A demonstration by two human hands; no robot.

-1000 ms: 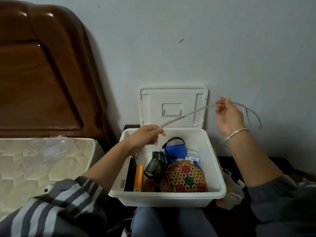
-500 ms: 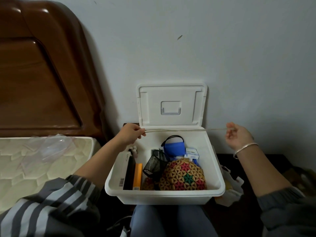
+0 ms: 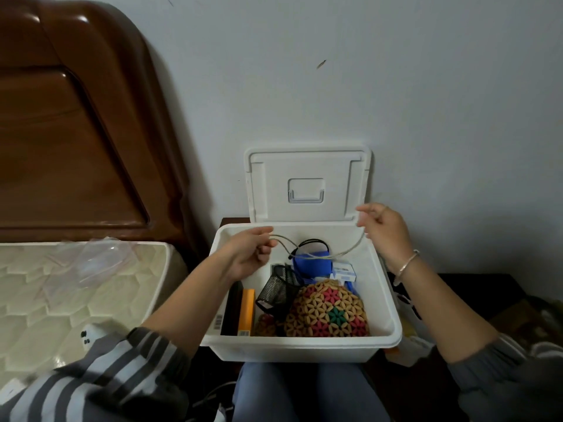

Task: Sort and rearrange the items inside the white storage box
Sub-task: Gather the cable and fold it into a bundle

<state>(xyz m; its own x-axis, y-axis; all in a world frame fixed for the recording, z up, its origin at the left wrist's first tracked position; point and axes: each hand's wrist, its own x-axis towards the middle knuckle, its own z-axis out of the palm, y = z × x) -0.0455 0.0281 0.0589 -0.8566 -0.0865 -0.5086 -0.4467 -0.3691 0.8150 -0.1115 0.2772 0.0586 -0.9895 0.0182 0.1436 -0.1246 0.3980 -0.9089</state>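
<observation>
Cord (image 3: 344,254) sags between both hands over the open white box (image 3: 304,341), which sits on the person's lap. Left hand (image 3: 249,254) pinches one end and right hand (image 3: 385,231) pinches the other. Risk: the slack hangs across the blue pouch (image 3: 310,264), near the mesh cup (image 3: 278,289), so a pull could snag and drag items out. Labels: barcode stickers on the flat packs (image 3: 246,309) at the left wall; print on the small carton (image 3: 344,271) is unreadable.

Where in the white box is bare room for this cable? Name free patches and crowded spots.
Free: the strip between the beaded bag and the right wall of the white box; the back corner behind the small carton. Crowded: books, mesh holder and blue pouch fill left and centre.
</observation>
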